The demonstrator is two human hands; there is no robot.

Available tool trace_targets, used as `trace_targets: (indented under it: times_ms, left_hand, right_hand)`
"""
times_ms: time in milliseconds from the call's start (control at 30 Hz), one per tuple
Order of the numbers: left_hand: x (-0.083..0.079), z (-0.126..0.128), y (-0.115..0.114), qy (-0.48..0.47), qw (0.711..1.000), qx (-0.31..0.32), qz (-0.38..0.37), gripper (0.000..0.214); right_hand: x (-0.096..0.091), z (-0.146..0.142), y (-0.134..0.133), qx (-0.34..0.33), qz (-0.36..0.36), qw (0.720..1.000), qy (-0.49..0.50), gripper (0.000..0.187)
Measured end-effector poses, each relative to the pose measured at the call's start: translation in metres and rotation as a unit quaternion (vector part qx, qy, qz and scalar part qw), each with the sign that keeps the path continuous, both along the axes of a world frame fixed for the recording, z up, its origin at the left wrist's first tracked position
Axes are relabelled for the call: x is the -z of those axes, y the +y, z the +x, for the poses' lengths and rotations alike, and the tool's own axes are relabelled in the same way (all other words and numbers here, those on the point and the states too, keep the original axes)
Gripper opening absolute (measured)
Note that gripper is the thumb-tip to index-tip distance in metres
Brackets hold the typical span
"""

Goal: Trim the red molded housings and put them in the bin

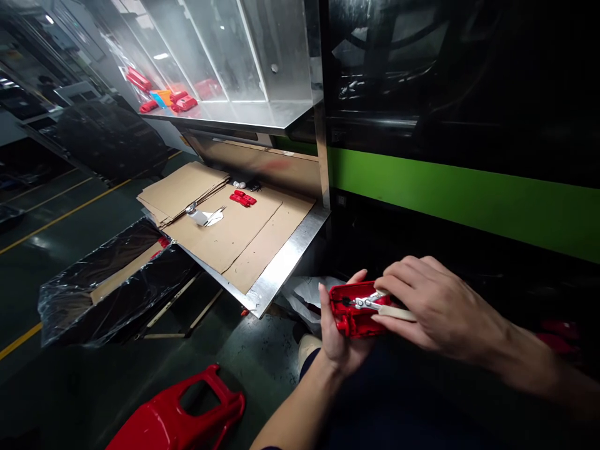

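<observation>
The left hand [338, 334] is holding a small red plastic piece [349, 320] from below, with its fingers curling around the piece's left end. The right hand [438, 309] is gripping a little cutting tool [377, 306] with a pale handle and shiny metal tips. The tips are touching the top of the red piece. The piece is sitting up in the air between the two hands, not on any table.

Just past the left hand, a white plastic bag [304, 290] is lying low down. Farther up and to the left of the hands, a steel table [281, 265] is carrying brown cardboard sheets [234, 234], two small red parts [242, 199] and a shiny metal thing [206, 217]. Above it, a clear plastic cabinet [244, 75] is holding more red parts.

Behind the right hand, a dark machine [469, 75] with a green stripe [469, 200] is standing. Far left of the hands, a black plastic wrapped box [107, 275] is resting. Below the left hand, a big red plastic shell [187, 412] is lying on the dark green floor [47, 250], which has yellow lines [60, 215].
</observation>
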State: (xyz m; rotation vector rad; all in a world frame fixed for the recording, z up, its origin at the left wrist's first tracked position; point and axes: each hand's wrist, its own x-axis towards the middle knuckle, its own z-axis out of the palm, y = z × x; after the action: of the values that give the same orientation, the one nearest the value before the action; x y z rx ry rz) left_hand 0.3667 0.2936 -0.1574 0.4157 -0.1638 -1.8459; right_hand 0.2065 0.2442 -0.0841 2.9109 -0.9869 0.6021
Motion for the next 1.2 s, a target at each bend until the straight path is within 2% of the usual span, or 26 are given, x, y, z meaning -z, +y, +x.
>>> trace_targets:
  times_ms: [100,167,267,367,433,533,600,667,733,800,833,867,900,967,1000,1033,1100,1200]
  left_hand:
    - [0.005,-0.002,0.0,-0.077,0.995,-0.047,-0.051,0.087]
    - [0.01,-0.007,0.002,-0.118,0.988,-0.063,-0.083,0.087]
    - [0.016,-0.012,0.006,-0.164,0.977,-0.049,-0.128,0.089]
    - [0.019,-0.012,0.007,-0.21,0.966,-0.033,-0.148,0.095]
    - [0.019,-0.01,0.006,-0.24,0.957,-0.022,-0.159,0.097]
    - [0.016,-0.011,0.004,-0.293,0.938,-0.038,-0.184,0.087]
    - [0.012,-0.013,0.007,-0.314,0.926,-0.079,-0.192,0.073]
    - [0.007,-0.013,0.014,-0.296,0.928,-0.13,-0.187,0.06]
    - [-0.001,-0.009,0.021,-0.251,0.933,-0.172,-0.192,0.057]
    - [-0.009,0.002,0.024,-0.204,0.942,-0.187,-0.191,0.06]
    - [-0.013,0.008,0.023,-0.18,0.949,-0.183,-0.183,0.063]
    - [-0.017,0.014,0.02,-0.153,0.958,-0.175,-0.167,0.064]
    - [-0.02,0.019,0.016,-0.123,0.968,-0.167,-0.143,0.065]
    - [-0.024,0.027,0.007,-0.067,0.98,-0.159,-0.099,0.068]
    - [-0.024,0.029,0.003,-0.045,0.983,-0.155,-0.086,0.07]
    - [-0.023,0.03,0.001,-0.029,0.985,-0.151,-0.081,0.073]
    - [-0.02,0.031,0.0,-0.012,0.984,-0.151,-0.089,0.08]
    - [-0.014,0.03,0.005,-0.02,0.979,-0.174,-0.109,0.092]
  right_hand:
    - [0.006,0.004,0.012,0.031,0.119,0.981,-0.148,0.039]
    - [0.013,0.012,0.022,0.029,0.213,0.946,-0.244,0.03]
    - [0.025,0.025,0.032,0.04,0.319,0.892,-0.317,0.014]
    - [0.033,0.029,0.037,0.065,0.378,0.855,-0.349,0.008]
    - [0.036,0.03,0.04,0.069,0.387,0.84,-0.374,0.01]
    - [0.04,0.04,0.049,0.097,0.357,0.832,-0.414,0.011]
    - [0.043,0.047,0.053,0.136,0.302,0.829,-0.451,0.012]
    - [0.045,0.045,0.049,0.209,0.223,0.814,-0.494,0.012]
    - [0.047,0.026,0.035,0.301,0.109,0.776,-0.544,0.016]
    - [0.051,-0.005,0.01,0.385,-0.021,0.722,-0.575,0.025]
    - [0.054,-0.022,-0.005,0.416,-0.051,0.716,-0.559,0.026]
    - [0.058,-0.038,-0.021,0.453,-0.068,0.72,-0.522,0.025]
    - [0.063,-0.05,-0.036,0.479,-0.035,0.751,-0.453,0.024]
    - [0.076,-0.065,-0.058,0.493,0.079,0.816,-0.291,0.024]
    - [0.082,-0.067,-0.065,0.486,0.13,0.833,-0.231,0.027]
    - [0.087,-0.066,-0.067,0.479,0.167,0.84,-0.196,0.032]
    - [0.091,-0.056,-0.061,0.464,0.212,0.837,-0.2,0.046]
    - [0.078,-0.034,-0.037,0.37,0.287,0.842,-0.267,0.051]
